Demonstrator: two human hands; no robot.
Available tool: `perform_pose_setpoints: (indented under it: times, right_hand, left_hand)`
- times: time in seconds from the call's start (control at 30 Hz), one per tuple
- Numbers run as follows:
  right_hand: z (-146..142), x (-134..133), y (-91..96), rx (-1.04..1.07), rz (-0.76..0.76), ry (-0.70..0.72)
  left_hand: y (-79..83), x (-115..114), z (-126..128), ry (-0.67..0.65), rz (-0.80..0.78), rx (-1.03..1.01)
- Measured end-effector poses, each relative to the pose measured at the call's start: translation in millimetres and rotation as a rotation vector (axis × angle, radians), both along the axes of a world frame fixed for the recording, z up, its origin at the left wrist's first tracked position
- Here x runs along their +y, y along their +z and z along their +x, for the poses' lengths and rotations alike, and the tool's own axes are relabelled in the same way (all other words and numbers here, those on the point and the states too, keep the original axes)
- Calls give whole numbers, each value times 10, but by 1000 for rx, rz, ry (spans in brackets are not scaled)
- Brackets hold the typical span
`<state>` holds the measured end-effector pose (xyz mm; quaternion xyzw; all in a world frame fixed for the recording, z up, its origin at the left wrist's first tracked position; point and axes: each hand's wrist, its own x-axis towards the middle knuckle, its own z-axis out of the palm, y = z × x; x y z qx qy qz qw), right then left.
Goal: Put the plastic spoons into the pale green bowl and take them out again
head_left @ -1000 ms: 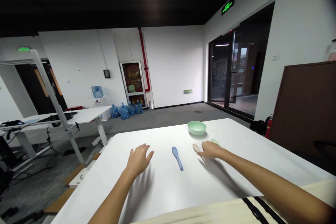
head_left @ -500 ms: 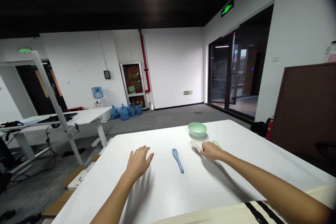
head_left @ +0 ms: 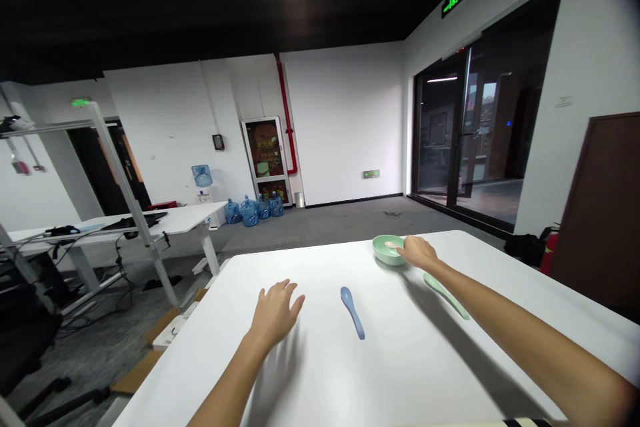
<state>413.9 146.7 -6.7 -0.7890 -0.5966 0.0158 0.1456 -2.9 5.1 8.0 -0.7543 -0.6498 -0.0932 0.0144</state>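
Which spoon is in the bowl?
The pale beige spoon, inside the mint-green bowl at the right hand. The blue spoon and the green spoon lie outside it on the white table.

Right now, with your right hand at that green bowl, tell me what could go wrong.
The right hand is at the rim of the mint-green bowl, which sits near the far edge of the white table, so a knock might shift or tip it. The pale spoon by that hand could slip. The right forearm passes close to the green spoon and might catch it.
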Motion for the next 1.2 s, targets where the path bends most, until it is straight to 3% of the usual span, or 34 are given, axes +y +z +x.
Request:
perform_pose_setpoints:
  times: [0.27,0.67,0.9,1.2]
  right_hand:
    - [52,326,-302,38,-6,-53]
    - [36,452,-365,37,-69,-69]
    - [46,165,-170,62,-18,-15]
    - [178,-597,66,62,157,101]
  left_hand:
    - [-4,38,3,-1,-5,-13]
    - [-38,71,-24,1,-1,-23]
    - [-38,57,-17,-3,1,-21]
    - [-25,14,-35,-15,15,-20]
